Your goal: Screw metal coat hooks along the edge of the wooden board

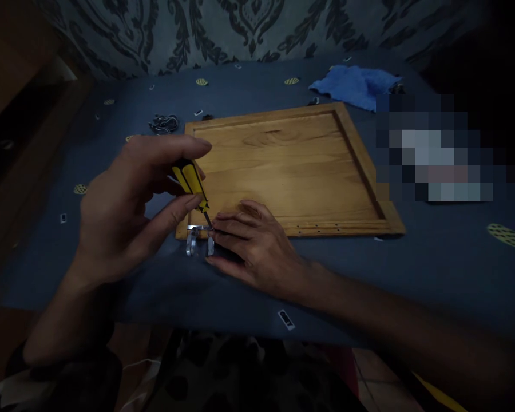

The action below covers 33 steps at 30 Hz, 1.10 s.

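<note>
My left hand point(124, 200) is closed round the yellow and black handle of a screwdriver point(193, 180), thumb in front and index finger raised past the handle's top. The shaft slants down to a shiny metal hinge point(191, 240) on the near left corner of a framed wooden cabinet door point(283, 171). Against the hinge's right side are the fingertips of my right hand point(257, 246). Its fingers are stretched out over the door's near edge, with the thumb apart below. Where the screwdriver tip meets the hinge, my fingers partly hide it.
A blue cloth point(356, 86) lies crumpled beyond the door's far right corner. Several small dark metal pieces point(163, 123) are heaped behind my left hand. Small holes dot the door's near rail. A dark blue patterned cover point(124, 309) lies beneath everything. A pixelated patch hides the right side.
</note>
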{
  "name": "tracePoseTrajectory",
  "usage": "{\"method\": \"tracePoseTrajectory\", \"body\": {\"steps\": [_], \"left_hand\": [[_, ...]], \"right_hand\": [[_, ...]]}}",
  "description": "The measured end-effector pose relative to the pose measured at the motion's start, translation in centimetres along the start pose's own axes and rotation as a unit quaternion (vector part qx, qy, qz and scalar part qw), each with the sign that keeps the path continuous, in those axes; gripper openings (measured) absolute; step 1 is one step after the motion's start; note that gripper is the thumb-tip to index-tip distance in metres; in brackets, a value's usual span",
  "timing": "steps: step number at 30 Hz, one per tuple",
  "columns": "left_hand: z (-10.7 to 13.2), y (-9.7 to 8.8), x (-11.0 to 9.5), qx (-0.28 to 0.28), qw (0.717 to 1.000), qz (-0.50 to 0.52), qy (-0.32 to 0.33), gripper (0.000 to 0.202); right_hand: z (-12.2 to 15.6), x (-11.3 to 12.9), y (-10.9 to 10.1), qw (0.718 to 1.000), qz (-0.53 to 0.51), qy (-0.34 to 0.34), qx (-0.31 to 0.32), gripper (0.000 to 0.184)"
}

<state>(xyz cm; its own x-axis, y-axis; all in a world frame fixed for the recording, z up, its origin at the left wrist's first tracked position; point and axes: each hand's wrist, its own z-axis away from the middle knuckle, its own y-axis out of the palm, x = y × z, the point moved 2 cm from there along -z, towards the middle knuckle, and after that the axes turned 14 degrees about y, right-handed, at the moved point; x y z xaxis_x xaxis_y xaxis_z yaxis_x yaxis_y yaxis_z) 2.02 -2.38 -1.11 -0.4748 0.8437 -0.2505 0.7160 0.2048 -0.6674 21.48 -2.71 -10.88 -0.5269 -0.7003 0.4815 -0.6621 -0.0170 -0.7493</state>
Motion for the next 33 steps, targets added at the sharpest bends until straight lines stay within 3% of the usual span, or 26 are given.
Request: {"method": "tracePoseTrajectory", "body": {"steps": [4, 10, 19, 27, 33], "left_hand": [[-0.01, -0.09, -0.10, 0.006, 0.999, 0.035, -0.018, 0.064], [-0.19, -0.47, -0.57, -0.045, 0.997, 0.034, -0.047, 0.058], [-0.31, -0.26, -0.25, -0.031, 0.998, -0.037, 0.029, 0.060], [-0.20, 0.09, -0.53, -0.031, 0.999, -0.022, -0.015, 0.058], [-0.19, 0.03, -0.09, -0.014, 0.998, -0.056, 0.028, 0.060]], "right_hand": [[0.02, 0.03, -0.10, 1.000, -0.005, -0.004, -0.004, 0.028], [0.08, -0.08, -0.08, 1.000, -0.025, 0.002, 0.001, 0.028], [0.02, -0.01, -0.08, 1.000, -0.015, -0.001, 0.003, 0.028], [-0.06, 0.07, -0.11, 1.000, -0.020, -0.011, -0.015, 0.029], [-0.08, 0.06, -0.21, 1.000, -0.021, -0.014, -0.016, 0.028]]}}
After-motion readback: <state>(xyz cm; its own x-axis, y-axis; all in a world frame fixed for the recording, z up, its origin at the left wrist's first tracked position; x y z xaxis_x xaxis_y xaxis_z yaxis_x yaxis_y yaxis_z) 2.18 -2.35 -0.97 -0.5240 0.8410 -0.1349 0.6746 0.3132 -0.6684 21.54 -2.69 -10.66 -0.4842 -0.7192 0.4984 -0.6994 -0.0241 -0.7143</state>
